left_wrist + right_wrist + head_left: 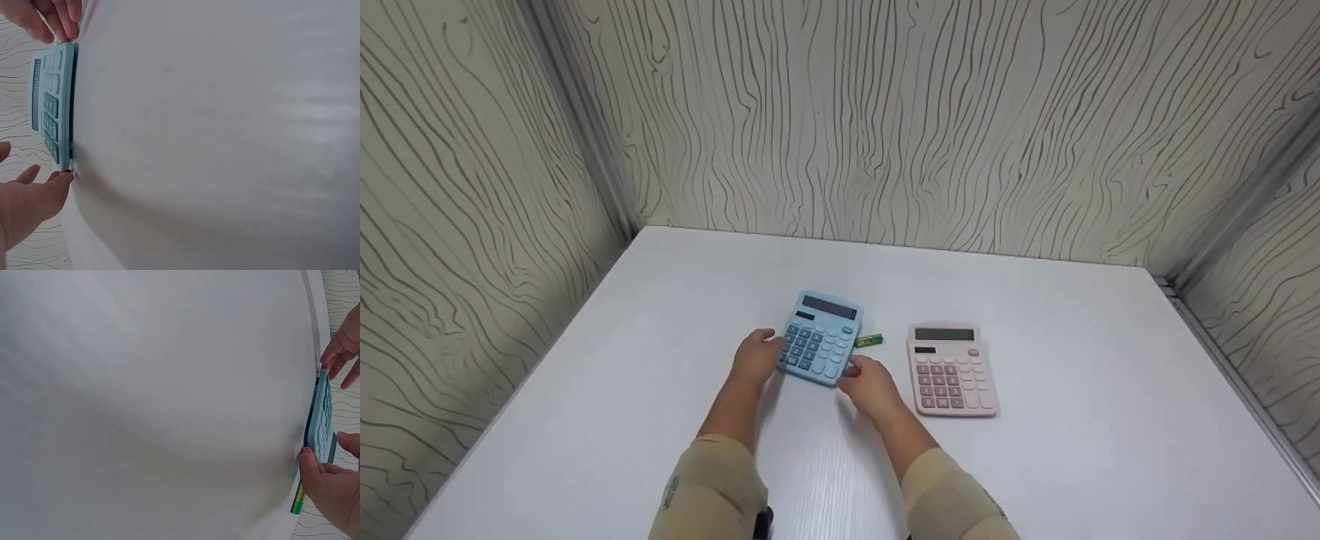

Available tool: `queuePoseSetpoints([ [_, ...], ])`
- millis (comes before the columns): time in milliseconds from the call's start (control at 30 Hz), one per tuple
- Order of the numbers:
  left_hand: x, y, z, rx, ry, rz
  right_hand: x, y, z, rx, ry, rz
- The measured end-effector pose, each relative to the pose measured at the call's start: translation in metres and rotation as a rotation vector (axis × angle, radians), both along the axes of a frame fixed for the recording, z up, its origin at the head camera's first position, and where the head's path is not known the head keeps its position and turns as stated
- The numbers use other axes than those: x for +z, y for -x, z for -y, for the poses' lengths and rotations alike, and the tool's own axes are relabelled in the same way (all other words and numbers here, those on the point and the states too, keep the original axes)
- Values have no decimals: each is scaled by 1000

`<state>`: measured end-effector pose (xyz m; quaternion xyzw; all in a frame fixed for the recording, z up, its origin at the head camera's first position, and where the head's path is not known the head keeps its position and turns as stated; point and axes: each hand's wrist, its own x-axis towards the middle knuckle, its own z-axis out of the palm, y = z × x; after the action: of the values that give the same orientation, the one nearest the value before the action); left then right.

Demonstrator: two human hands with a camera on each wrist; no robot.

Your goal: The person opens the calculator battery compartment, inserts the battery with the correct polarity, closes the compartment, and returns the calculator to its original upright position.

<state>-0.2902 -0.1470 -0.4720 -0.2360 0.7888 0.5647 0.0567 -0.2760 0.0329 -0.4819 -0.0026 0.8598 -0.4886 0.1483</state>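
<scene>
Between my two hands is a light blue calculator (821, 337), its display at the far end and its body turned slightly clockwise. My left hand (756, 358) holds its left edge near the lower keys. At the lower right corner, my right hand (871, 386) grips the edge; in the right wrist view its fingers (308, 464) lie along the lower side and the thumb is above. A green battery (869, 340) lies by the calculator's right edge, partly hidden by it. Whether the calculator's underside touches the table cannot be told.
A pink calculator (951, 369) lies face up on the white table (1080, 360), to the right of my right hand. Wood-grain patterned panels (855, 120) rise behind the table and at both sides.
</scene>
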Motion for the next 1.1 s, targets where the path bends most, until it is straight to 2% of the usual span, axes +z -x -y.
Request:
queuePoseSetpoints([
  [200,-1,0,0,-14,23,34,1,-2,1,13,18,19],
  [433,-4,0,3,-47,32,23,-1,1,-2,62,29,-2],
  [700,-6,-3,5,-25,70,25,-2,2,-7,67,34,19],
  [967,-9,-2,8,-32,137,95,0,6,-15,69,-18,4],
  [1100,-10,0,8,-23,147,120,0,7,-17,65,-21,26],
])
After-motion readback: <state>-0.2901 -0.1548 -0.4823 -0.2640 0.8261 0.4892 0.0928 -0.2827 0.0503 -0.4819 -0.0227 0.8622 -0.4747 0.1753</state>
